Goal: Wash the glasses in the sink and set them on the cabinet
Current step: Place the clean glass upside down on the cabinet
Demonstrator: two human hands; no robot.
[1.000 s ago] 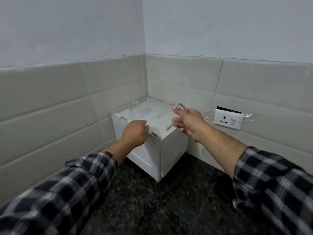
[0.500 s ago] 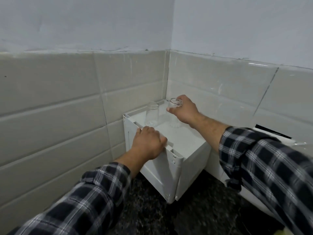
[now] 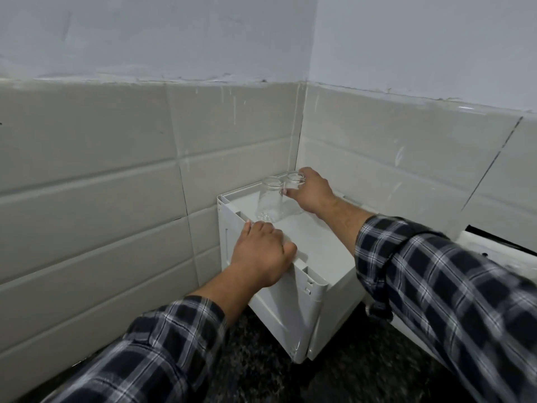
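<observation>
— If you read across from the left edge, what comes first?

— The tiled wall [image 3: 101,184], grey-beige, fills nine o'clock, with the painted wall [image 3: 174,33] above it from ten round to two. At seven o'clock a checked left sleeve [image 3: 151,353] comes up over the dark speckled countertop [image 3: 334,382].

— And the hand on that side?

— The left hand [image 3: 261,257] sits just below the centre. Its fingers are curled over the near edge of the top of the white cabinet [image 3: 316,245], gripping it. The cabinet is pushed into the corner where the tiles turn.

— Where are the glasses?

— At the far left corner of the cabinet top, about twelve o'clock from that hand. The first glass [image 3: 268,203], clear, stands there on its own. The second glass [image 3: 295,178] is at its one o'clock, just beside it and perhaps touching.

— Held?

— Yes. The right hand [image 3: 312,193] has its thumb and fingers closed round the upper end. The palm hides the lower part, so I cannot tell whether that glass rests on the cabinet.

— Anything in the way?

— The right forearm crosses the cabinet top from four o'clock, and the right sleeve [image 3: 450,286] covers the lower wall there. At three o'clock a white fitting [image 3: 499,251] on the wall shows past the sleeve, too blurred to make out
</observation>
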